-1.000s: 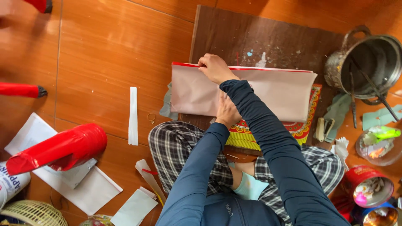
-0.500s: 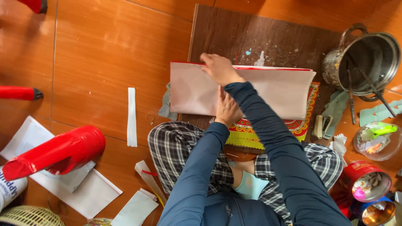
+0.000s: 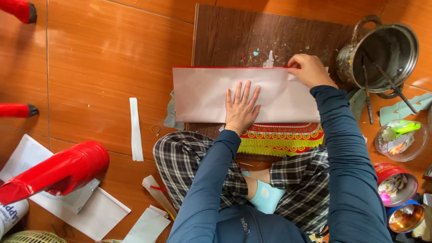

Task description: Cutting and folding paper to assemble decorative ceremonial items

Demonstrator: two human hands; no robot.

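The folded pale sheet [image 3: 211,94] with a red edge lies on the dark wooden board [image 3: 270,31], just in front of the seated person's crossed legs, overlapping a red, yellow and green fringed paper [image 3: 288,135].

In the head view, a second ago the right hand sat near the middle of the sheet's far edge and the left hand was bunched low at the near edge. Now the right hand [image 3: 309,70] has slid to the far right corner, and the left hand [image 3: 241,109] has opened out flat on the sheet. My reading is that the fold is being pressed down along its length.

The left fingers [image 3: 244,92] are spread wide, palm down, pinning the sheet's middle; they grip nothing. The right fingers are curled narrow at the top right corner, apparently pinching the red edge. The sheet thus lies under the left palm and runs out leftward, uncovered. A metal pot [image 3: 382,51] stands just right of the board.
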